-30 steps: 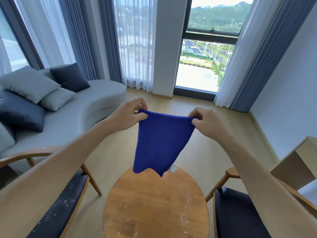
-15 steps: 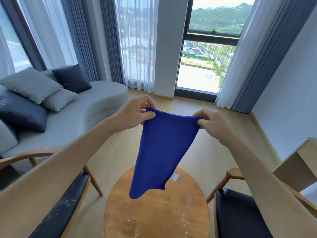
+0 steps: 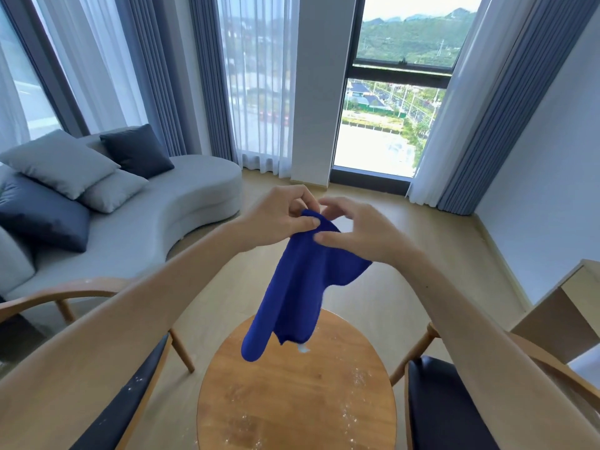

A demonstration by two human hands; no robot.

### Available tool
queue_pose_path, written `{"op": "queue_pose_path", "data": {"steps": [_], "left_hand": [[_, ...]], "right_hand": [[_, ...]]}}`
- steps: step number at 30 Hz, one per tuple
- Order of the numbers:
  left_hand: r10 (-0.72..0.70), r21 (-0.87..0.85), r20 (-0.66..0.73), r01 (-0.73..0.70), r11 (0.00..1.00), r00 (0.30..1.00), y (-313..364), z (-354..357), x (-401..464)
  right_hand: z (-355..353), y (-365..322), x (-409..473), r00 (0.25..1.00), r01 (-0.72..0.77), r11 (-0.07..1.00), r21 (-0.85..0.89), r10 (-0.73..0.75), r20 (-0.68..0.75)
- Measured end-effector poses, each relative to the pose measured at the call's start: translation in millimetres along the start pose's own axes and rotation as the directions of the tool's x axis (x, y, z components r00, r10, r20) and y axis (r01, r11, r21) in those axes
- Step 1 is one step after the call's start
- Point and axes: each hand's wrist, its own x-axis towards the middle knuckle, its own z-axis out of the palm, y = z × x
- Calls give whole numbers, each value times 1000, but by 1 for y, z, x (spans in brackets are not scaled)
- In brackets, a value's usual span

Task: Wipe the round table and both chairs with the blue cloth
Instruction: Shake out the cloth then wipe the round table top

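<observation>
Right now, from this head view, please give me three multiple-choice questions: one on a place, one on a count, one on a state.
1. Where does the blue cloth hang?
A. above the round table
B. on the sofa
C. on the floor

2. How many cushions lie on the sofa?
A. two
B. six
C. four

3. In what state is the table top?
A. covered by a tablecloth
B. dotted with white specks
C. stacked with plates

Answers:
1 A, the left hand pinches it in the air over the table.
2 C, two grey and two dark show.
3 B, pale specks lie on the wood.
</observation>
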Motion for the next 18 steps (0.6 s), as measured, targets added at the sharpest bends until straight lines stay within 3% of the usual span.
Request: {"op": "queue_pose_path", "data": {"steps": [3, 8, 10, 13, 18], "left_hand": [[-54, -44, -21, 53, 998, 998, -4, 4, -2], [-141, -361, -40, 117, 925, 989, -24, 16, -23], [-156, -440, 23, 150, 885, 987, -37, 23, -33], [-106, -310, 142, 146, 939, 984, -53, 38, -44], [-63, -270, 167, 107, 957, 984, -63, 61, -47]], "right_hand": [[9, -11, 7, 998, 44, 999, 3, -44, 37], [8, -14, 6, 996, 74, 997, -19, -73, 47], [8, -15, 3, 995, 84, 996, -18, -83, 55], [7, -19, -3, 992, 97, 995, 13, -97, 86], [-17, -29, -6, 991, 129, 988, 87, -130, 9]]}}
